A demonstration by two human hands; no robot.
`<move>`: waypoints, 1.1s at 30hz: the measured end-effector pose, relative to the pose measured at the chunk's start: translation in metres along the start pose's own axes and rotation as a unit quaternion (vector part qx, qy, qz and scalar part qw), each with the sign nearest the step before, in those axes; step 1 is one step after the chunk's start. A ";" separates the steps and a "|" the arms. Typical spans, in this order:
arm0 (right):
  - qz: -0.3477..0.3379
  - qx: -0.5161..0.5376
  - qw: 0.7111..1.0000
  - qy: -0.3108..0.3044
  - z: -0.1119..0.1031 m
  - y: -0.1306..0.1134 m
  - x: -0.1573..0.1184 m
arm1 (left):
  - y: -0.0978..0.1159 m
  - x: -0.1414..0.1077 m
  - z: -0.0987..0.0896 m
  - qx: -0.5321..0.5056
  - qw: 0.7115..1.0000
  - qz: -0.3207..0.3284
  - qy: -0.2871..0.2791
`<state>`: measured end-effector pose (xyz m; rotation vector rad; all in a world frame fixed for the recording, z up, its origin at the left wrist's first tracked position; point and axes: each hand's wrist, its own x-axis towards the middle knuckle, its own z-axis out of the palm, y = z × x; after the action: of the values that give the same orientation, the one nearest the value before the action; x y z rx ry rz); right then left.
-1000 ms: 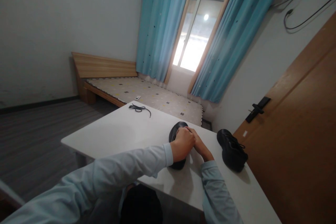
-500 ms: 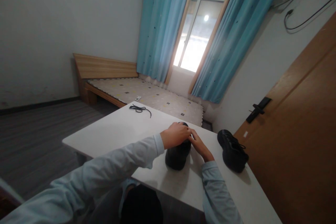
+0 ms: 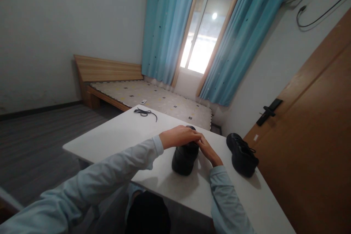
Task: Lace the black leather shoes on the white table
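Observation:
A black shoe (image 3: pixel 183 161) stands on the white table (image 3: pixel 109 135), its heel end nearest me and its toe pointing away. My left hand (image 3: pixel 179 136) reaches across the top of it from the left, fingers bent and pressed together. From the other side my right hand (image 3: pixel 207 148) meets it, fingertips touching the left fingers above the shoe's lace area. Both hands look closed, but what their fingertips pinch is hidden. A second black shoe (image 3: pixel 242 155), with laces, sits to the right. A loose black shoelace (image 3: pixel 145 112) lies bundled near the far left corner.
Beyond the table stands a bed (image 3: pixel 175 102) with a patterned mattress, a small white object (image 3: pixel 143 101) on it. A brown door (image 3: pixel 309 117) with a black handle (image 3: pixel 269 112) borders the right side. Blue curtains (image 3: pixel 170 25) flank the window.
My left hand has shifted slightly to the left and its wrist has lifted over the shoe. My right hand stays almost in place. Both shoes and the loose lace rest as before.

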<state>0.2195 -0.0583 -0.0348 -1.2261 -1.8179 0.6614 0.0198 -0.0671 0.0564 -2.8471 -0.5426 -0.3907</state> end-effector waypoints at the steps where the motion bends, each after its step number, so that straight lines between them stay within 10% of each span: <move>1: 0.004 -0.003 1.000 0.000 0.000 0.000 0.000 | 0.001 0.000 0.000 -0.004 1.000 -0.003 -0.015; 33: -0.015 0.038 0.999 -0.001 0.001 -0.010 0.003 | 0.007 -0.011 -0.013 -0.150 0.939 -0.268 0.157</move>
<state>0.2129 -0.0596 -0.0269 -1.1463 -1.7930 0.7095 0.0094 -0.0808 0.0645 -2.7740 -1.2826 -1.0835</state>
